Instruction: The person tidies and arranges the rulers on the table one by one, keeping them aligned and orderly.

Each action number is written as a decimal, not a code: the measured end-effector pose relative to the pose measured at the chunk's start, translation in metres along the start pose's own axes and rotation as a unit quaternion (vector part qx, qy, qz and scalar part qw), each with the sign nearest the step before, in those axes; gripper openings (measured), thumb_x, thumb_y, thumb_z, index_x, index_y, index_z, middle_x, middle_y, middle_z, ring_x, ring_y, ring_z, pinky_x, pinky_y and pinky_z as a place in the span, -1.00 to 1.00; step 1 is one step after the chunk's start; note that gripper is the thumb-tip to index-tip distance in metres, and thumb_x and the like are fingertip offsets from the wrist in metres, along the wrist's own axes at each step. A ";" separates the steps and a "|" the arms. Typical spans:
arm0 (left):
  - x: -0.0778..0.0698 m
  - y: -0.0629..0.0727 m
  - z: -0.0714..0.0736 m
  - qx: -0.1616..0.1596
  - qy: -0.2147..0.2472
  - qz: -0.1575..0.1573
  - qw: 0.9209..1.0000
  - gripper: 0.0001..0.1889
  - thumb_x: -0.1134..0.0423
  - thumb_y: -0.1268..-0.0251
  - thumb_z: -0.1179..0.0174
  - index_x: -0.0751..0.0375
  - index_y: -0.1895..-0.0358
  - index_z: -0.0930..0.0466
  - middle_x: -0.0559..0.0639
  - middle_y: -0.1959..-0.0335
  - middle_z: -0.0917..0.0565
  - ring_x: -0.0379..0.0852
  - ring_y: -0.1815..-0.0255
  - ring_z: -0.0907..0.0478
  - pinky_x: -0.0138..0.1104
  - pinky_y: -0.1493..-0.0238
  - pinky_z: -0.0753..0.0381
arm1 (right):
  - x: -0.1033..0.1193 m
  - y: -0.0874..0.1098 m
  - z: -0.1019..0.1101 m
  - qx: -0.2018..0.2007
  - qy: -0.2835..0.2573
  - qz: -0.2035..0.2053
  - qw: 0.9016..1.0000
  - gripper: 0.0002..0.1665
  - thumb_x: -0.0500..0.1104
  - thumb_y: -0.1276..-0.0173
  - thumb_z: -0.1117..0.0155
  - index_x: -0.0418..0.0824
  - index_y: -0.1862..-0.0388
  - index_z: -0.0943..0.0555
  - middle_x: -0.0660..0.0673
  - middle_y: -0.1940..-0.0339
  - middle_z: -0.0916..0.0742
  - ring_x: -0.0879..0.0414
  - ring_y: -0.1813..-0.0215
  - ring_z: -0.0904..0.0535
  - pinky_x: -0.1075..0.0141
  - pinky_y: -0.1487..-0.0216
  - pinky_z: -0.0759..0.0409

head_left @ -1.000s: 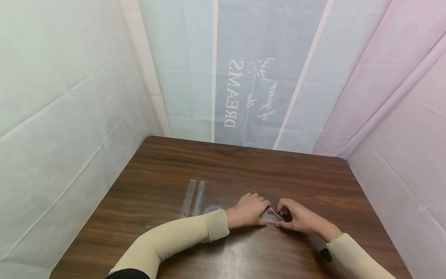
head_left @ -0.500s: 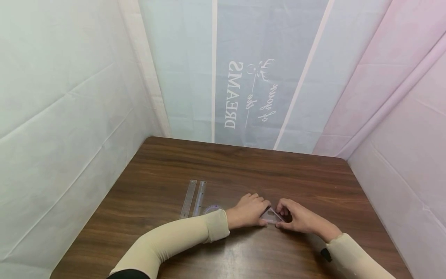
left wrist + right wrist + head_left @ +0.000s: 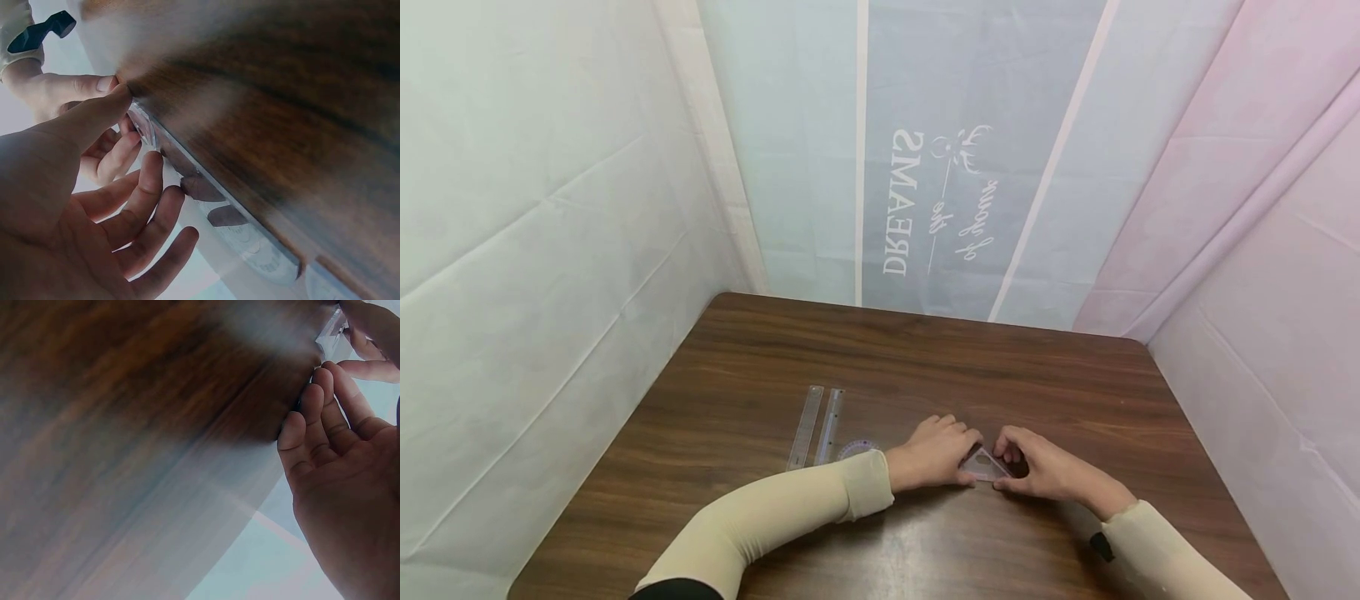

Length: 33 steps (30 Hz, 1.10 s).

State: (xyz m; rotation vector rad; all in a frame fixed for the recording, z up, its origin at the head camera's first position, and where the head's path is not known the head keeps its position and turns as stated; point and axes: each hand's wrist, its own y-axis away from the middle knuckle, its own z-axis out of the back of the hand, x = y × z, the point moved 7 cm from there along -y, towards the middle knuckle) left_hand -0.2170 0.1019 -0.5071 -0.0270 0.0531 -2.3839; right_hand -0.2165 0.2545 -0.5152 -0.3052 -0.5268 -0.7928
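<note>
A small clear set square [image 3: 983, 469] lies on the brown table between my two hands, its long side towards me. My left hand [image 3: 934, 452] grips its left corner, thumb at the near edge and fingers along the sloping side. From the other side my right hand [image 3: 1043, 465] holds the right corner between thumb and curled fingers. In the left wrist view the left hand's [image 3: 119, 187] other fingers spread loosely beside the clear plastic. The right wrist view has the right hand's [image 3: 344, 437] fingertips down at the table, with part of the set square [image 3: 331, 336] beyond them.
Left of my hands, two clear rulers [image 3: 806, 427] [image 3: 829, 425] lie side by side. A clear protractor [image 3: 857, 448] is beside them, partly hidden by my left sleeve [image 3: 797, 498]. Cloth walls [image 3: 940, 167] surround the table [image 3: 760, 342] at the back and sides.
</note>
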 end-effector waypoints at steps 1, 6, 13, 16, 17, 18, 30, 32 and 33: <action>0.000 0.000 0.000 0.000 0.001 0.000 1.000 -0.36 -0.37 -0.24 -0.47 -0.14 -0.27 -0.66 -0.25 0.06 -0.71 -0.23 -0.01 -0.59 -0.33 -0.05 -0.57 | 0.000 0.000 0.000 -0.001 0.000 0.002 1.000 -0.52 -0.01 -0.28 -0.70 -0.09 0.08 -0.56 0.05 0.23 -0.59 0.26 0.21 -0.51 0.37 0.23 -0.55; 0.000 0.000 0.000 0.002 0.002 0.001 1.000 -0.35 -0.37 -0.24 -0.47 -0.14 -0.28 -0.66 -0.25 0.06 -0.71 -0.22 0.00 -0.59 -0.32 -0.04 -0.58 | 0.001 0.000 0.001 -0.005 0.000 0.010 1.000 -0.52 -0.02 -0.28 -0.70 -0.11 0.09 -0.56 0.05 0.24 -0.59 0.27 0.21 -0.50 0.37 0.25 -0.54; 0.005 0.001 0.003 0.000 0.027 0.000 1.000 -0.36 -0.36 -0.27 -0.46 -0.13 -0.29 -0.65 -0.28 0.13 -0.68 -0.26 0.09 -0.56 -0.36 0.04 -0.56 | 0.000 -0.002 0.002 0.013 -0.008 -0.008 1.000 -0.52 -0.02 -0.29 -0.69 -0.11 0.05 -0.55 0.03 0.23 -0.60 0.23 0.21 -0.51 0.37 0.23 -0.56; 0.014 0.000 0.007 -0.006 0.062 0.002 0.998 -0.42 -0.32 -0.35 -0.41 -0.13 -0.30 -0.66 -0.31 0.17 -0.65 -0.30 0.15 -0.54 -0.40 0.09 -0.54 | 0.000 -0.003 0.004 0.020 -0.014 -0.014 1.000 -0.52 0.03 -0.32 -0.67 -0.10 0.03 -0.55 0.03 0.23 -0.60 0.23 0.21 -0.51 0.35 0.23 -0.56; 0.017 -0.001 0.009 -0.008 0.075 0.005 0.997 -0.44 -0.30 -0.40 -0.39 -0.12 -0.31 -0.66 -0.31 0.18 -0.65 -0.30 0.15 -0.55 -0.40 0.09 -0.54 | -0.001 -0.003 0.005 0.022 -0.019 -0.018 0.999 -0.53 0.03 -0.34 -0.65 -0.11 0.02 -0.56 0.02 0.24 -0.61 0.22 0.22 -0.52 0.34 0.24 -0.57; 0.022 -0.001 0.010 -0.012 0.086 0.009 0.996 -0.47 -0.28 -0.43 -0.37 -0.12 -0.31 -0.66 -0.31 0.18 -0.65 -0.31 0.15 -0.56 -0.41 0.09 -0.54 | 0.000 -0.003 0.007 0.025 -0.024 -0.022 0.999 -0.55 0.03 -0.38 -0.63 -0.11 0.01 -0.55 0.02 0.24 -0.61 0.22 0.22 -0.52 0.33 0.25 -0.57; 0.101 0.028 0.038 -0.067 0.151 0.075 0.983 -0.49 -0.16 -0.59 -0.26 0.05 -0.39 -0.64 -0.09 -0.08 -0.75 -0.11 -0.06 -0.66 -0.21 -0.10 -0.66 | -0.003 -0.008 0.032 -0.037 0.021 -0.049 0.998 -0.63 0.04 -0.55 -0.45 -0.13 -0.13 -0.60 0.03 0.09 -0.69 0.11 0.08 -0.63 0.13 0.09 -0.68; 0.119 0.038 0.041 -0.077 0.163 0.093 0.979 -0.49 -0.14 -0.59 -0.27 0.07 -0.39 -0.64 -0.02 -0.13 -0.74 -0.04 -0.12 -0.65 -0.14 -0.17 -0.65 | -0.005 -0.007 0.037 -0.055 0.036 -0.057 0.996 -0.59 0.02 -0.54 -0.46 -0.15 -0.19 -0.60 -0.02 -0.03 -0.69 0.03 -0.05 -0.63 0.00 -0.04 -0.68; 0.129 0.043 0.042 -0.082 0.164 0.103 0.978 -0.49 -0.14 -0.59 -0.27 0.09 -0.39 -0.64 0.01 -0.16 -0.73 0.00 -0.16 -0.65 -0.11 -0.20 -0.64 | -0.006 -0.006 0.040 -0.063 0.042 -0.059 0.995 -0.57 0.01 -0.54 -0.46 -0.17 -0.22 -0.60 -0.05 -0.08 -0.70 -0.02 -0.10 -0.63 -0.07 -0.09 -0.66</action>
